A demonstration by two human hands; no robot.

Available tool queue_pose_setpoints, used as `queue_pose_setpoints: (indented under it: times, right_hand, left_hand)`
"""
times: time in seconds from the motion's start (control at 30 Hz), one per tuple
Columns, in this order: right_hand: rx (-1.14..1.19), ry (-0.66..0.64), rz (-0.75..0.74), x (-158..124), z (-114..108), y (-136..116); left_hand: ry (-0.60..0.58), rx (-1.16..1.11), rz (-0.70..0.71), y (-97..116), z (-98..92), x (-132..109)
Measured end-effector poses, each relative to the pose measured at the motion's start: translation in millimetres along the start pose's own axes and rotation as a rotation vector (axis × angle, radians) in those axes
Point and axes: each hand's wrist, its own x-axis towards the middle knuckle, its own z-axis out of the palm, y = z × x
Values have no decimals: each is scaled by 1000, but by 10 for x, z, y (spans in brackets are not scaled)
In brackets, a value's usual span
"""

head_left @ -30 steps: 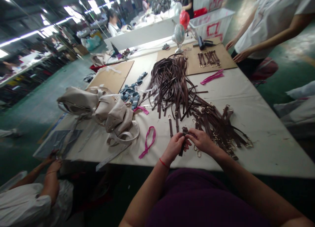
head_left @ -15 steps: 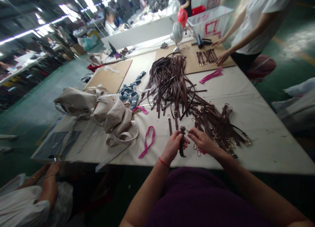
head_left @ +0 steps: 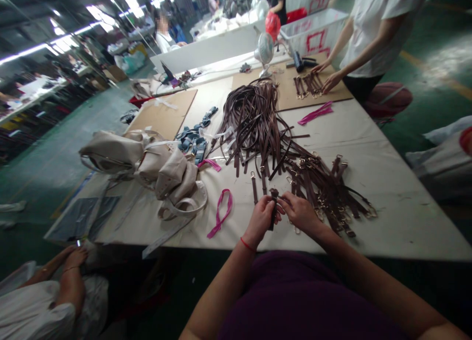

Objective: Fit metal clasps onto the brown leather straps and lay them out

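Observation:
My left hand (head_left: 262, 216) is closed around a short dark brown leather strap (head_left: 273, 213), holding it upright above the near edge of the table. Thumb and fingers of my right hand (head_left: 298, 212) pinch at the strap's upper part from the right; any small part between those fingertips is hidden. Just beyond my hands lie two narrow brown straps (head_left: 254, 188) with metal fittings. To the right spreads a pile of short straps (head_left: 324, 187) with gold-coloured buckles and clips. A large heap of long brown straps (head_left: 254, 119) lies farther back.
Beige bags (head_left: 147, 163) and blue-grey pieces (head_left: 195, 136) lie to the left, with a pink ribbon loop (head_left: 221, 212) nearer. At the far right, a co-worker's hands (head_left: 332, 79) touch straps on a brown board (head_left: 287, 98). A fan (head_left: 264, 50) stands behind. Another person sits at lower left.
My right hand has moved left, and its fingertips now meet the strap in my left hand. The strap's lower end shows less. The far co-worker has shifted slightly left.

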Motion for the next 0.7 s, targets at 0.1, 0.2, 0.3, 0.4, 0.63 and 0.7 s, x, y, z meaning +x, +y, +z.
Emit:
queue_pose_setpoints:
  times: [0.1,0.2,0.3,0.4,0.63,0.7]
  right_hand:
    - [12,3,-30,26,-4,-10]
    - [33,-8,-56,45,-23,-6]
    - [52,-25,-56,44,-36,-1]
    - [55,-21,-46,36,-41,-7]
    - [118,2,-64,42,-45,-5]
    - [144,16,-67,35,-42,-4]
  left_hand:
    - [-5,11,-17,-7,1,-9]
    - [-8,-1,-22,-27,-5,-14]
    - [-14,-15,-17,-46,-12,-13]
    - [-13,-12,-9,-50,-10,-14]
    - [0,17,2,-17,27,-44]
    - [1,16,-6,-13,33,-55]
